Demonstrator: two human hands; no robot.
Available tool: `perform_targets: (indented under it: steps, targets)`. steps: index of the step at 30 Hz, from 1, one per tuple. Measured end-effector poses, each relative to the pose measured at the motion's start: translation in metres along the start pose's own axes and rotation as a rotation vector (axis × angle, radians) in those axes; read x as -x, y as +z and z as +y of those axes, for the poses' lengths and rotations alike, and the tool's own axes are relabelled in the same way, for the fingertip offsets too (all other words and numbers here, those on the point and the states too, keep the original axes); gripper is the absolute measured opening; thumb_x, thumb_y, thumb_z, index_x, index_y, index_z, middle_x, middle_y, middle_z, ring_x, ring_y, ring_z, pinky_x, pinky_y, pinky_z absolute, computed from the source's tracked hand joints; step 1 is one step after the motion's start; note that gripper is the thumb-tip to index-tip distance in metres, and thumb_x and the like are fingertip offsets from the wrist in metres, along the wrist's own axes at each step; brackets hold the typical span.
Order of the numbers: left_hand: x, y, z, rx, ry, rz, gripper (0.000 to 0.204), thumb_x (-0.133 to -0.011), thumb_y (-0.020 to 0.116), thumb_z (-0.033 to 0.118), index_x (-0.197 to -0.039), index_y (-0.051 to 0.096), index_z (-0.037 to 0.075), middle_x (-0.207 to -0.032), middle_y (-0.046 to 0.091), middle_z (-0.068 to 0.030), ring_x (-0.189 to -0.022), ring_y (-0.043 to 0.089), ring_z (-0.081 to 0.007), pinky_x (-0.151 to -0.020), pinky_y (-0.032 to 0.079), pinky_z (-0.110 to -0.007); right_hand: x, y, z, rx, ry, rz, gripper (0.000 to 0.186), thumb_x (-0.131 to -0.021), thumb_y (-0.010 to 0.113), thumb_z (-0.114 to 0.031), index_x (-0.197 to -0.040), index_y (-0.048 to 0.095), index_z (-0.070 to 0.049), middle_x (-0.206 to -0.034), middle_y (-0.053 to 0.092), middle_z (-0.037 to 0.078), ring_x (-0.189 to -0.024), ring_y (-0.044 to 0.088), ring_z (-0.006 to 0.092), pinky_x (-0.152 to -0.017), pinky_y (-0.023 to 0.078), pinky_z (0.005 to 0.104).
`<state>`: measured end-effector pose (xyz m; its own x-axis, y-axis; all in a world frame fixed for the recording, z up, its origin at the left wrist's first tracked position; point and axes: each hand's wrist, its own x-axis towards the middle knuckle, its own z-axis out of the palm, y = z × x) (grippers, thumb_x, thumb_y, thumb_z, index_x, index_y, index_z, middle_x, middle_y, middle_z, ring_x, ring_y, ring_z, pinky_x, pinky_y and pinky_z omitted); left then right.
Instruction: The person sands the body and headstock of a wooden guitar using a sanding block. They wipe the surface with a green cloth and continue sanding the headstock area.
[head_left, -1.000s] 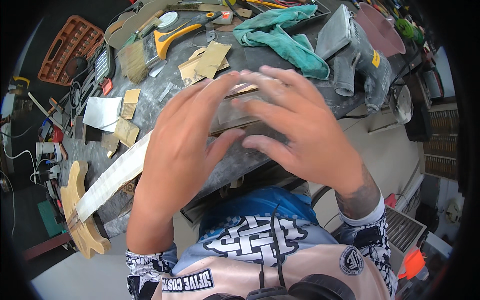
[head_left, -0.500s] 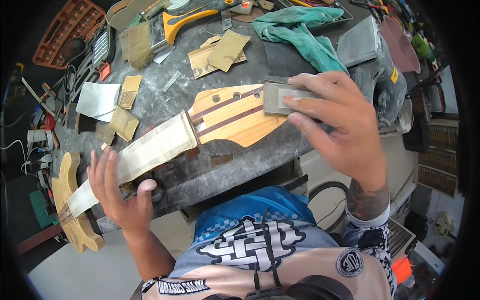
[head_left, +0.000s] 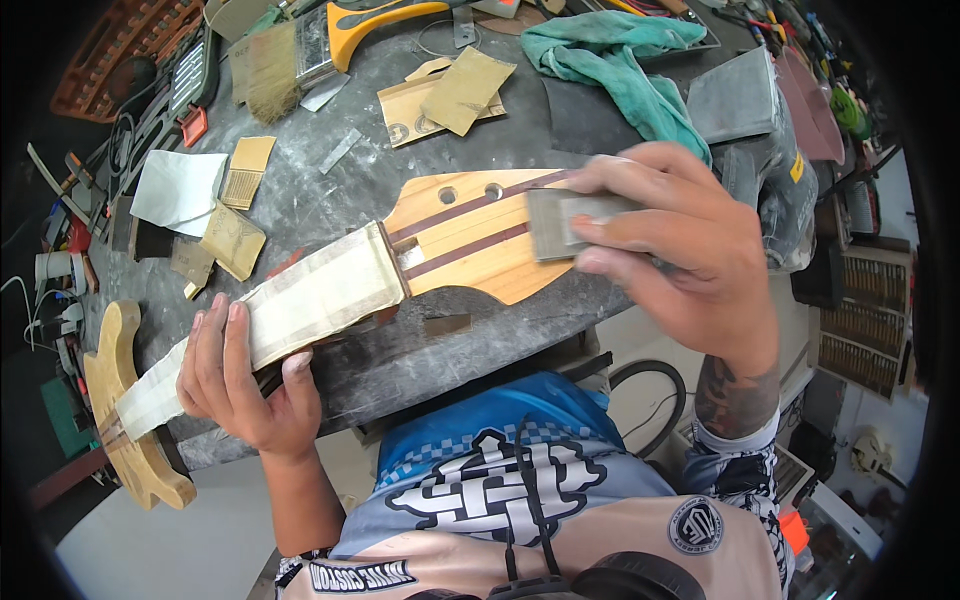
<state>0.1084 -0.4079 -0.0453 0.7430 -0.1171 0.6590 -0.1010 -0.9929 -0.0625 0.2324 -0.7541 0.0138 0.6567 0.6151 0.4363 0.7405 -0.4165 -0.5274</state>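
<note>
A wooden guitar body and neck lies slantwise over the bench. Its headstock (head_left: 465,258) is pale wood with dark stripes and round holes, and pale tape (head_left: 325,290) wraps the neck. My right hand (head_left: 690,225) grips a flat grey sanding block (head_left: 552,228), pressed on the headstock's right end and hiding part of it. Across the taped neck lies my left hand (head_left: 245,385), fingers over the top and thumb at the near edge, holding it. The light wooden body (head_left: 118,350) is at the far left end, overhanging the bench edge.
Sandpaper pieces (head_left: 470,92) lie behind the headstock, with more sandpaper (head_left: 233,240) and white paper (head_left: 178,188) to the left. A green cloth (head_left: 610,55), a yellow-handled tool (head_left: 375,22) and a grey pad (head_left: 733,95) sit farther back. The dusty bench (head_left: 400,350) ends near my waist.
My right hand and the sanding block have shifted slightly toward me on the headstock. The left hand still holds the neck, its fingers now closer around it. The whole view has shifted a little.
</note>
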Motion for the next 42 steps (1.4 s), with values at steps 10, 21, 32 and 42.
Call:
perform_targets:
  steps: [10,21,32,42]
  targets:
    - [0.001,0.000,0.001,-0.004,-0.009,0.004,0.054,-0.104,0.054,0.052,-0.130,0.067,0.005,-0.129,0.070,-0.0131,-0.123,0.063,-0.0328,-0.107,0.036,-0.041,-0.007,0.001,0.003,0.000,-0.044,-0.023,0.026,-0.069,0.086,-0.006,-0.093,0.075,-0.002,-0.108,0.076,0.014,-0.097,0.068,0.0340,-0.081,0.056,0.0379]
    - [-0.003,-0.004,0.003,0.022,-0.047,-0.015,0.054,-0.099,0.063,0.051,-0.129,0.069,0.007,-0.128,0.071,-0.0120,-0.123,0.063,-0.0321,-0.110,0.032,-0.040,-0.009,-0.001,-0.002,-0.016,-0.019,-0.051,0.029,-0.069,0.086,-0.005,-0.096,0.076,-0.002,-0.108,0.076,0.015,-0.097,0.068,0.0350,-0.083,0.055,0.0384]
    - [-0.001,-0.004,0.004,0.019,-0.068,-0.014,0.054,-0.097,0.065,0.051,-0.128,0.070,0.007,-0.128,0.071,-0.0107,-0.123,0.063,-0.0313,-0.109,0.031,-0.039,-0.017,0.000,-0.004,-0.027,-0.040,-0.094,0.028,-0.070,0.086,-0.004,-0.094,0.073,-0.001,-0.119,0.075,0.017,-0.099,0.067,0.0370,-0.086,0.055,0.0401]
    - [0.001,-0.002,0.000,0.029,-0.059,-0.014,0.059,-0.099,0.059,0.058,-0.128,0.070,0.008,-0.126,0.072,-0.0103,-0.122,0.063,-0.0306,-0.109,0.031,-0.038,-0.029,0.023,-0.012,-0.092,-0.110,-0.119,0.036,-0.067,0.088,-0.009,-0.101,0.077,-0.003,-0.118,0.075,0.016,-0.100,0.066,0.0372,-0.087,0.055,0.0411]
